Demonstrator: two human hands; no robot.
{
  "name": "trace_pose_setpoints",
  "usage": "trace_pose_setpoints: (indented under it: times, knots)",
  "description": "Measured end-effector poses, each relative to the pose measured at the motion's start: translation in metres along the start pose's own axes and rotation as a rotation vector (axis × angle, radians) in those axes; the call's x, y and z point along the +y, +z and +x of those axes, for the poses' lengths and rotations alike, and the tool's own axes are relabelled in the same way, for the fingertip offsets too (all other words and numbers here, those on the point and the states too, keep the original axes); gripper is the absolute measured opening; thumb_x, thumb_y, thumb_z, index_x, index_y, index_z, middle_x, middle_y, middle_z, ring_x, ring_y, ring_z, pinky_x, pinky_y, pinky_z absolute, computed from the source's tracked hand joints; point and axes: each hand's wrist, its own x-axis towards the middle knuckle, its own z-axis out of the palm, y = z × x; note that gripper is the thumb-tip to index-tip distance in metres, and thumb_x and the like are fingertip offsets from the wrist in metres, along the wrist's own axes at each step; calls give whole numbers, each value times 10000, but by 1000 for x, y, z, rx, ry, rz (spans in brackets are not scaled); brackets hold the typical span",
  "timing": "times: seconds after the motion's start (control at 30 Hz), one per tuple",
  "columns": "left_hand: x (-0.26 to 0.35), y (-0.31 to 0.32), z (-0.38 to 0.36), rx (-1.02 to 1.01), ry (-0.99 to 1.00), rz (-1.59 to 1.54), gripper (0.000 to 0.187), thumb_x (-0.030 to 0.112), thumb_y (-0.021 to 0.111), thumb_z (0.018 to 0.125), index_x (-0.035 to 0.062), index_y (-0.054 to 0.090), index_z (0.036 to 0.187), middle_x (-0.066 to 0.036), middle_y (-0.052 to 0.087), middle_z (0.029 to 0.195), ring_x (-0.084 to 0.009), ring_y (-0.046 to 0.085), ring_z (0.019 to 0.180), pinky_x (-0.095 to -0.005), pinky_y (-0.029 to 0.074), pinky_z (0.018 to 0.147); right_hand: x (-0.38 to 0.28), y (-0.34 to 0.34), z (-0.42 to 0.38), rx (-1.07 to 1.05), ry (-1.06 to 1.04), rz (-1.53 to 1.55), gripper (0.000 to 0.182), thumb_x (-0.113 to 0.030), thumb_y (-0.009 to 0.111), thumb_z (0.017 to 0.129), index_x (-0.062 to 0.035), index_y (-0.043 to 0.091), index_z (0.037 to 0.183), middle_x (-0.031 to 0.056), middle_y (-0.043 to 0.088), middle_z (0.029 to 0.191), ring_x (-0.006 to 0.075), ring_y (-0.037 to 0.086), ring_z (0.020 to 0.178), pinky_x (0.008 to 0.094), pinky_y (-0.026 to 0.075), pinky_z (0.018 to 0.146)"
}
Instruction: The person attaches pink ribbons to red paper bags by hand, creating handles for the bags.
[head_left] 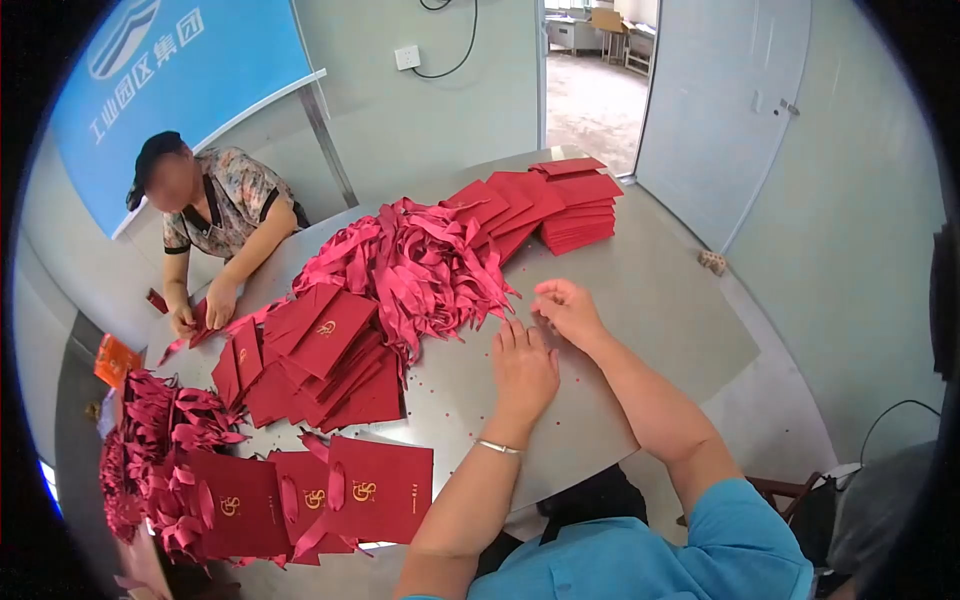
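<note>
My left hand (525, 372) lies palm down on the grey table, fingers stretched out, its fingertips near the loose ends of a heap of pink-red ribbons (415, 265). Just beyond it, my right hand (570, 314) hovers close to the tabletop with its fingers curled in toward the thumb. Whatever may be between those fingers is hidden or too small to make out. Left of my hands is a loose pile of red paper bags (330, 345) with gold print. Red bags with ribbon handles (380, 490) lie at the near left edge.
A stack of flat red bags (580, 205) stands at the table's far end. Across the table a co-worker (225, 205) handles a red piece with ribbon. More ribboned bags (165, 430) bunch at the left. Small red dots are scattered on the table (680, 310). A door (735, 110) stands open.
</note>
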Motion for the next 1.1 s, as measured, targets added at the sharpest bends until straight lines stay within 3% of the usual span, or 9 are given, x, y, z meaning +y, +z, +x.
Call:
trace_pose_setpoints:
  times: [0.13, 0.27, 0.33, 0.43, 0.47, 0.6, 0.67, 0.77, 1.1]
  knots:
    - [-1, -2, 3, -14, -39, 57, 443, 298, 657, 812, -45, 579, 1082, -264, 526, 1240, -388, 448, 1207, -470, 337, 1021, -19, 2, 9, 25, 147, 283, 282, -154, 634, 872, 9, 609, 1101, 52, 671, 942, 93, 603, 787, 285, 492, 638]
    - [-2, 1, 5, 57, -47, 48, 396, 294, 678, 787, -32, 609, 1001, -236, 557, 1175, -359, 489, 1135, -454, 371, 969, -43, 14, 50, 20, 113, 222, 323, -163, 658, 851, 13, 608, 1118, 75, 670, 984, 121, 612, 861, 285, 503, 702]
    - [-3, 0, 6, 60, -47, 58, 389, 297, 686, 776, -27, 612, 979, -226, 564, 1145, -349, 497, 1110, -446, 378, 949, -37, 22, 93, 131, -297, -326, 383, -183, 672, 821, 14, 604, 1143, 127, 667, 1039, 230, 633, 944, 343, 504, 828]
    - [-7, 2, 6, 57, -42, 79, 378, 304, 701, 756, -13, 619, 945, -210, 572, 1099, -334, 507, 1067, -434, 388, 912, -42, 28, 140, 218, -525, -705, 425, -189, 666, 801, 12, 596, 1169, 179, 634, 1133, 339, 594, 1064, 403, 454, 957]
    - [-8, 3, 7, 57, -35, 89, 374, 308, 707, 746, -6, 623, 932, -205, 573, 1081, -329, 511, 1049, -430, 392, 895, -47, 30, 149, 237, -496, -746, 432, -207, 652, 807, 7, 596, 1179, 200, 602, 1195, 378, 551, 1124, 440, 417, 1002]
    - [-9, 7, 9, 51, -53, 125, 377, 312, 716, 729, 2, 629, 927, -196, 574, 1069, -322, 513, 1032, -420, 397, 867, -48, 40, 186, 254, -431, -869, 454, -255, 686, 777, -1, 615, 1147, 195, 642, 1124, 350, 594, 1085, 415, 472, 940]
    - [-9, 9, 10, 29, -55, 147, 371, 310, 712, 728, 8, 635, 930, -185, 580, 1045, -317, 517, 1028, -416, 401, 859, -57, 47, 183, 230, -201, -991, 465, -317, 700, 766, -40, 630, 1133, 185, 643, 1129, 345, 591, 1090, 422, 475, 935]
    - [-8, 9, 11, 61, -48, 170, 382, 310, 710, 721, 6, 637, 939, -173, 586, 1019, -315, 515, 1036, -418, 402, 855, -68, 62, 174, 282, -117, -1076, 483, -357, 735, 736, -84, 643, 1123, 156, 642, 1145, 336, 592, 1094, 437, 479, 929]
    - [-8, 10, 11, 47, -56, 112, 267, 233, 608, 758, -4, 646, 875, -202, 580, 992, -356, 508, 1026, -450, 399, 855, -79, 69, 178, 269, -23, -1097, 673, -359, 851, 614, -126, 607, 1196, 100, 612, 1222, 312, 575, 1135, 457, 471, 940]
